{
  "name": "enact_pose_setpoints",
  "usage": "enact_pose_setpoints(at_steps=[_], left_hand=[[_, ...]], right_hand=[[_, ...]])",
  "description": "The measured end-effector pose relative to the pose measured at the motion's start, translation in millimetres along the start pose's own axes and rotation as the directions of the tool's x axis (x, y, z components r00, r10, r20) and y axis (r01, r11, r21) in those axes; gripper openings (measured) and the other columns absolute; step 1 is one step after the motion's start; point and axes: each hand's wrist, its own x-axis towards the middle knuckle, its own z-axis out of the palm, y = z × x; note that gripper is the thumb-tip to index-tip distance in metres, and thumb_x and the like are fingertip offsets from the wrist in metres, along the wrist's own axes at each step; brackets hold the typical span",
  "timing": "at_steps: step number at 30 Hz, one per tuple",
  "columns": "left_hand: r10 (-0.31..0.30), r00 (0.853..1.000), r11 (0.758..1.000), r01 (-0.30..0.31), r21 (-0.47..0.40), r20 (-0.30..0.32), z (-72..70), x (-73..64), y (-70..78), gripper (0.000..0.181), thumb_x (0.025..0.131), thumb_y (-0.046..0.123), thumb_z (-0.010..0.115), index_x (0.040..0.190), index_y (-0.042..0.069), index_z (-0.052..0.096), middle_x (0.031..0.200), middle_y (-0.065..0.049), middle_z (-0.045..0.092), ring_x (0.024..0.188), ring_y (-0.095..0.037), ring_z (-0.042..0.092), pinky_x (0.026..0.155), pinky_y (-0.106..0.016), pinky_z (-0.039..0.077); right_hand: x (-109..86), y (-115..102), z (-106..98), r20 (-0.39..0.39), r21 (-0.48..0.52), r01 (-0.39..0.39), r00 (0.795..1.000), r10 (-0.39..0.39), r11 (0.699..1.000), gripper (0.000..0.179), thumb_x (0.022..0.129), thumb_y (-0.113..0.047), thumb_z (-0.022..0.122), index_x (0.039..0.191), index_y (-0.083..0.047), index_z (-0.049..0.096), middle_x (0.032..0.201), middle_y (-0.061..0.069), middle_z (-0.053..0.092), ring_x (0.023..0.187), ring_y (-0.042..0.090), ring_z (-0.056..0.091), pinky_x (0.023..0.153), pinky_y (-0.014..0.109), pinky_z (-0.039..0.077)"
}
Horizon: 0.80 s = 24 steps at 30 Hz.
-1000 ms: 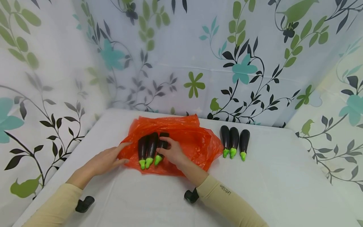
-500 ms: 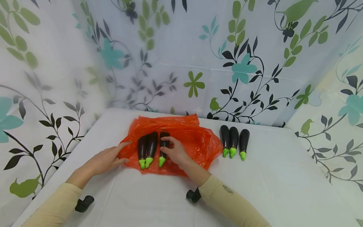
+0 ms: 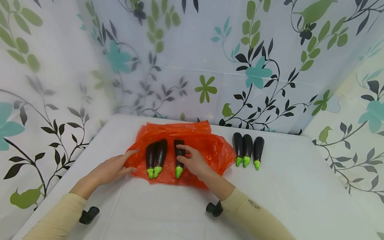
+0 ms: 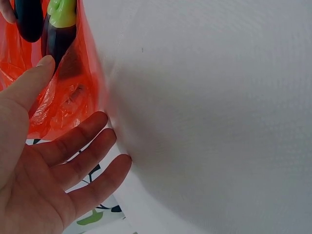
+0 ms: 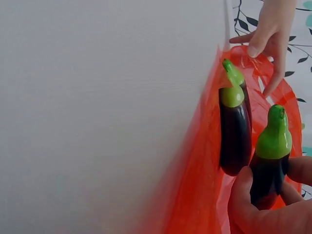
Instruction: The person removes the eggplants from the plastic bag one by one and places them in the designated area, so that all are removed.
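The relation that counts here is how the held eggplant (image 3: 179, 152) lies from the right hand (image 3: 196, 163): between 9 and 10 o'clock of that palm, long axis running 12 to 6, green cap (image 3: 179, 171) at the 6 end. The right grip pinches it around its dark body. A strip of red bag (image 3: 207, 150) parts it from two eggplants (image 3: 161, 155) at 9 o'clock, side by side. The right hand is clearly the nearer; the left hand (image 3: 112, 169) is at 9 o'clock past that pair, its grip empty, fingers extended, tips over the bag's edge.

The right wrist view shows what the head view hides: thumb and fingers on opposite sides of the held eggplant, near the cap. The left wrist view shows the left palm. Only the head view takes in three more eggplants (image 3: 247, 148) at 3 o'clock, on the tabletop (image 3: 285, 200) beyond the bag. Whether the held eggplant rests on the bag or is slightly raised, I cannot tell.
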Motion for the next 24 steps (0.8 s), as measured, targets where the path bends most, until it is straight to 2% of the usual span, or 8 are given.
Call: enact_pose_setpoints(at_steps=[6, 14, 24], left_hand=[[-0.003, 1.000, 1.000, 0.003, -0.004, 0.003, -0.9, 0.0, 0.3, 0.065, 0.093, 0.033, 0.067, 0.145, 0.010, 0.037, 0.126, -0.022, 0.058, 0.109, -0.040, 0.058, 0.092, -0.059, 0.046], [-0.004, 1.000, 1.000, 0.004, -0.006, 0.003, -1.2, -0.9, 1.4, 0.065, 0.093, 0.033, 0.068, 0.145, 0.011, 0.037, 0.125, -0.022, 0.059, 0.109, -0.040, 0.058, 0.091, -0.059, 0.046], [0.013, 1.000, 1.000, -0.013, 0.002, -0.010, -0.4, 0.0, -0.9, 0.064, 0.092, 0.031, 0.068, 0.144, 0.009, 0.038, 0.123, -0.021, 0.060, 0.106, -0.038, 0.060, 0.090, -0.058, 0.048]], right_hand=[[-8.8, -2.7, -7.7, 0.020, 0.012, -0.010, 1.000, 0.010, 1.000, 0.045, 0.095, -0.025, 0.065, 0.135, -0.042, 0.055, 0.142, 0.002, 0.048, 0.123, 0.028, 0.046, 0.089, 0.042, 0.054], [-27.8, -6.3, -21.7, 0.069, -0.008, 0.038, 0.997, -0.037, 0.999, 0.044, 0.096, -0.027, 0.064, 0.135, -0.042, 0.055, 0.142, 0.003, 0.047, 0.124, 0.029, 0.046, 0.092, 0.046, 0.052], [-52.0, -8.8, -42.2, 0.078, -0.034, 0.073, 0.994, -0.071, 0.997, 0.043, 0.097, -0.027, 0.062, 0.136, -0.042, 0.054, 0.141, 0.006, 0.048, 0.117, 0.028, 0.053, 0.090, 0.046, 0.053]])
